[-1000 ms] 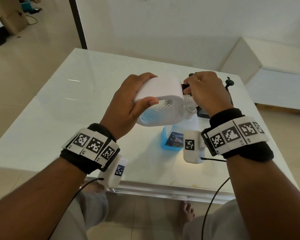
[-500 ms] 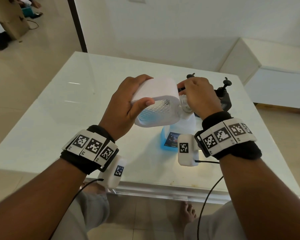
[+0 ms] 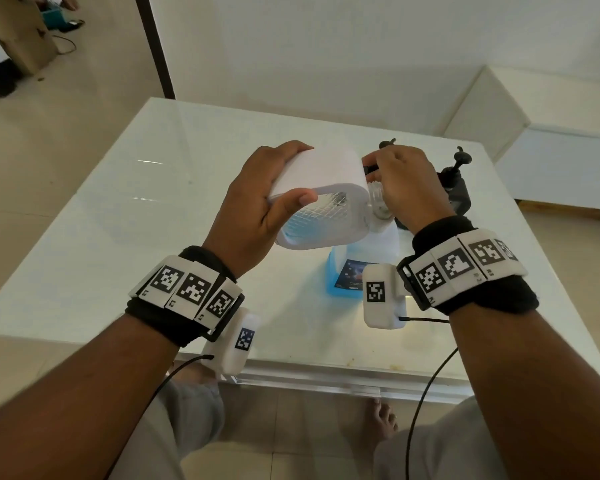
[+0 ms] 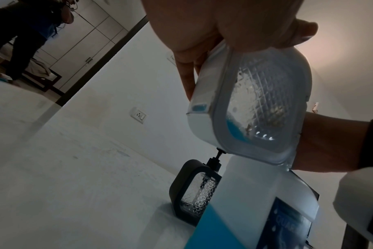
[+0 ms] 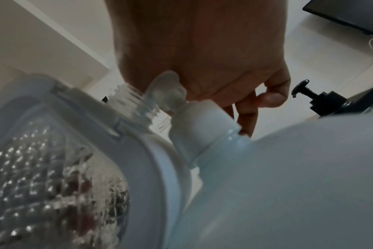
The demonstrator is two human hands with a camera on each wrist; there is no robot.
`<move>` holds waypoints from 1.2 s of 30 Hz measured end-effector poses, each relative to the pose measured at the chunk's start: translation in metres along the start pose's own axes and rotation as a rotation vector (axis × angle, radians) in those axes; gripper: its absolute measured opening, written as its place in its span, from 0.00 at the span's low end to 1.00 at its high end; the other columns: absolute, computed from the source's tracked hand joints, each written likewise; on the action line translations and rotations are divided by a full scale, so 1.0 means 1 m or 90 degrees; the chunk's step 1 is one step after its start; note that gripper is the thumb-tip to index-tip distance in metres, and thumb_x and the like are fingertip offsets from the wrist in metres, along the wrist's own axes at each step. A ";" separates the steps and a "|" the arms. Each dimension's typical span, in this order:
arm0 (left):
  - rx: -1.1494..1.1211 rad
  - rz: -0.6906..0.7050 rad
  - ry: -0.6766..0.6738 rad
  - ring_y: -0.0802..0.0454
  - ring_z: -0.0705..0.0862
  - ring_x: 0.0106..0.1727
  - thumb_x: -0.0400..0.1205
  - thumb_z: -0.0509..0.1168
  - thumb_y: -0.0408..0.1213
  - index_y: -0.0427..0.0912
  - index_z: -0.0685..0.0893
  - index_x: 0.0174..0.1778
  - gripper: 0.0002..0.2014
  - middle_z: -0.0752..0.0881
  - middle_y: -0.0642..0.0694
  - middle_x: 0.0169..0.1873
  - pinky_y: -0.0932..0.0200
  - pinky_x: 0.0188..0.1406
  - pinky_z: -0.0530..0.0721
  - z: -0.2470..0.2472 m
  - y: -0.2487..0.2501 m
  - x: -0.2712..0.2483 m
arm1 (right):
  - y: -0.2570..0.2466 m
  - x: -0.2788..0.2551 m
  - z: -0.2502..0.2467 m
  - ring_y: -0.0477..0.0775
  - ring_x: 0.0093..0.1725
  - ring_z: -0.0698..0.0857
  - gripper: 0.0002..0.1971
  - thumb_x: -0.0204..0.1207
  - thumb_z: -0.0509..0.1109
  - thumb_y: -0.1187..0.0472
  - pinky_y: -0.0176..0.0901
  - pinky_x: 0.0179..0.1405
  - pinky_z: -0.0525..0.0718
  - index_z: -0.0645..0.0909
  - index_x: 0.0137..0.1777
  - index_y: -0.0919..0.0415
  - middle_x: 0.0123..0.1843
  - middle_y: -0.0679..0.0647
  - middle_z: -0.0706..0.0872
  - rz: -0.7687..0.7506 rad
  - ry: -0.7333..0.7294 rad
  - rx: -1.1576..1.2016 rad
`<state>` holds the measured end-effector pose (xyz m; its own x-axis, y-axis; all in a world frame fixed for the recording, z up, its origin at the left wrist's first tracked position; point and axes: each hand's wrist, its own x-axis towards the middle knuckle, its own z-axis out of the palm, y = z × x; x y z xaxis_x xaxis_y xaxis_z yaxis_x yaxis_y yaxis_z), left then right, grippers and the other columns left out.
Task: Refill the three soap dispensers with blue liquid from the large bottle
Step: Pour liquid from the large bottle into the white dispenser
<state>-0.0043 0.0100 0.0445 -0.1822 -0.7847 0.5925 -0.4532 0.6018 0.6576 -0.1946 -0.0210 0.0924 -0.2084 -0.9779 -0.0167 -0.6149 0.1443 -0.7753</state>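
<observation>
My left hand [image 3: 291, 174] grips the white soap dispenser [image 3: 326, 188] in the air. It lies tilted on its side with its clear threaded neck [image 3: 378, 202] pointing right. A little blue liquid [image 4: 234, 129] sits in its lower corner. My right hand [image 3: 378, 171] is curled at that neck and pinches a black pump cap [image 3: 369, 168], mostly hidden by the fingers. The large bottle [image 3: 347, 275], white with blue liquid low inside, stands on the table right below the dispenser. In the right wrist view the large bottle's neck [image 5: 202, 126] lies beside the open dispenser neck [image 5: 134, 101].
Two black dispensers stand behind my right hand: one shows only its pump [image 3: 387, 144], the other [image 3: 458, 199] stands further right. The white glass table [image 3: 153, 202] stretches to the left. A white low cabinet [image 3: 551, 150] stands off to the right.
My right hand has shifted a little to the left at the dispenser's neck. My left hand keeps the same grip on the tilted dispenser.
</observation>
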 end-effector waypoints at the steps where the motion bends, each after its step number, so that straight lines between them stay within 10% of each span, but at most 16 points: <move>1: -0.001 0.000 0.000 0.70 0.73 0.58 0.81 0.50 0.67 0.38 0.73 0.72 0.38 0.75 0.53 0.58 0.76 0.58 0.71 0.000 0.001 0.000 | 0.001 0.000 0.001 0.54 0.55 0.86 0.22 0.70 0.50 0.50 0.63 0.64 0.80 0.86 0.51 0.48 0.50 0.47 0.89 0.002 -0.007 -0.005; 9: -0.007 0.004 0.003 0.70 0.73 0.58 0.81 0.50 0.67 0.37 0.74 0.71 0.38 0.76 0.51 0.58 0.77 0.58 0.70 -0.001 0.002 0.000 | -0.006 0.000 -0.005 0.62 0.50 0.87 0.21 0.74 0.55 0.52 0.61 0.58 0.83 0.85 0.51 0.64 0.48 0.59 0.90 -0.016 0.001 -0.048; 20: -0.007 -0.001 0.004 0.72 0.73 0.58 0.80 0.49 0.68 0.36 0.73 0.71 0.38 0.76 0.51 0.58 0.78 0.58 0.70 0.000 0.002 0.001 | 0.004 0.006 0.003 0.55 0.54 0.85 0.10 0.78 0.54 0.57 0.61 0.61 0.82 0.77 0.42 0.47 0.54 0.46 0.85 -0.005 -0.025 -0.035; 30: -0.004 -0.004 0.003 0.69 0.74 0.58 0.80 0.49 0.69 0.36 0.74 0.71 0.39 0.76 0.51 0.58 0.78 0.58 0.70 -0.001 0.003 0.000 | -0.006 0.003 -0.006 0.63 0.51 0.87 0.21 0.77 0.56 0.52 0.58 0.58 0.83 0.84 0.54 0.66 0.49 0.60 0.90 -0.034 0.013 -0.048; 36: -0.001 -0.006 0.001 0.67 0.75 0.57 0.80 0.49 0.68 0.36 0.74 0.71 0.39 0.76 0.50 0.58 0.78 0.57 0.70 0.000 0.003 0.001 | -0.003 0.003 0.000 0.58 0.52 0.87 0.22 0.68 0.51 0.48 0.63 0.62 0.81 0.85 0.47 0.54 0.48 0.49 0.89 -0.022 -0.010 -0.050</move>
<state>-0.0055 0.0110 0.0465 -0.1770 -0.7897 0.5874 -0.4534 0.5952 0.6635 -0.1939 -0.0244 0.0945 -0.1751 -0.9846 -0.0010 -0.6793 0.1215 -0.7237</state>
